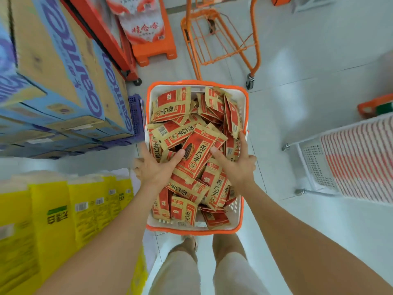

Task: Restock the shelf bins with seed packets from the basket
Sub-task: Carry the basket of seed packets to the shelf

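Stacked cartons (63, 81) and yellow packs (53, 209) hem my basket (197, 82) on its left; an orange cart (223, 39) stands beyond it, a white rack (314, 165) to its right, open floor (280, 128) between.

Shop aisle with a glossy white tile floor (297, 60), pretty bright overall. Left side's stacked cardboard boxes (53, 71) with blue print, yellow packs (53, 209) nearer, and a red shelf frame (102, 35) behind. An orange cart (257, 52) stands ahead, white mesh rack (314, 167) on the right.

The seed packets (197, 154) bury part of the left hand (154, 169); left cartons (63, 60) blur and run off-frame.
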`<state>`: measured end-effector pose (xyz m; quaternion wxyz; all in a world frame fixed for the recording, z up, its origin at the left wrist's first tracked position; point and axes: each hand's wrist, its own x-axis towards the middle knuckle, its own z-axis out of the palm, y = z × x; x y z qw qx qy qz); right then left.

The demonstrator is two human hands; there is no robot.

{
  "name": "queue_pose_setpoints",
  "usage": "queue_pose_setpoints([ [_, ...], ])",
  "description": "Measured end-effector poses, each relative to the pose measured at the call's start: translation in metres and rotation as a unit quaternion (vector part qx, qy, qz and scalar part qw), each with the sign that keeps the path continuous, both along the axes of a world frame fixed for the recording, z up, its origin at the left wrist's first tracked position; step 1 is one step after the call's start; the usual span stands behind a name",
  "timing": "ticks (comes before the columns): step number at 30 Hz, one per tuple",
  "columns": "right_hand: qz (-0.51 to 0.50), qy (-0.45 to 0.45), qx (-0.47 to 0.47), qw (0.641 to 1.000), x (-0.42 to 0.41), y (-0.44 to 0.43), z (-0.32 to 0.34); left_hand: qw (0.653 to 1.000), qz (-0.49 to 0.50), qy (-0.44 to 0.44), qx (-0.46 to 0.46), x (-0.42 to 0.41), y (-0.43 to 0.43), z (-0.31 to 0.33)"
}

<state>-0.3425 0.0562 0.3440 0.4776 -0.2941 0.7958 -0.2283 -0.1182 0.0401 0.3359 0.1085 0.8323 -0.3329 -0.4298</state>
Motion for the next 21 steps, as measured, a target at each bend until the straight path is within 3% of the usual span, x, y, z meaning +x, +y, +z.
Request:
queue_pose_setpoints([
  [10,-0.152,0.004,-0.016,0.988,-0.087,0.178,0.154,0.987,-0.158,0.028,-0.013,-0.098,0.110,0.133],
  [21,-0.365,0.001,-0.004,0.931,-0.220,0.449,0.204,0.918,-0.396,0.002,-0.022,-0.292,0.295,0.199],
])
